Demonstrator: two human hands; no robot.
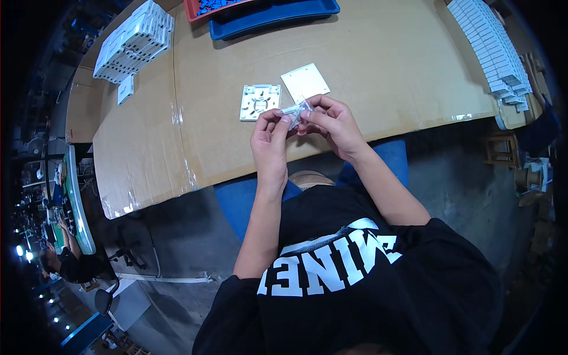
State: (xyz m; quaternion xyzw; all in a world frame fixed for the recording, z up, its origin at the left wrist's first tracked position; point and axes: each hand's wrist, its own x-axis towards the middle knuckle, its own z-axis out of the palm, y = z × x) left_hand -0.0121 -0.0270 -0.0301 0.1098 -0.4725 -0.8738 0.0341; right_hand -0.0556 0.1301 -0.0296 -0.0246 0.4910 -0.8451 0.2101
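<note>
Between my two hands is a small clear plastic bag (297,111) with whitish pieces in it; what they are is too small to tell. My left hand (273,136) pinches its left side between thumb and fingers. On its other side, my right hand (332,121) grips the plastic the same way. Just beyond my left hand lies a square white plastic base (260,102) with a round moulded middle and slots. A plain white square cover (305,82) rests flat beside it, beyond my right hand and partly behind its fingers.
White plastic housings (136,41) are stacked at the far left, with a single one (125,90) beside them. More white parts stand in rows (491,50) at the far right. A blue tray (275,22) and a red tray (192,13) holding blue pieces sit at the cardboard-covered table's (378,65) far edge.
</note>
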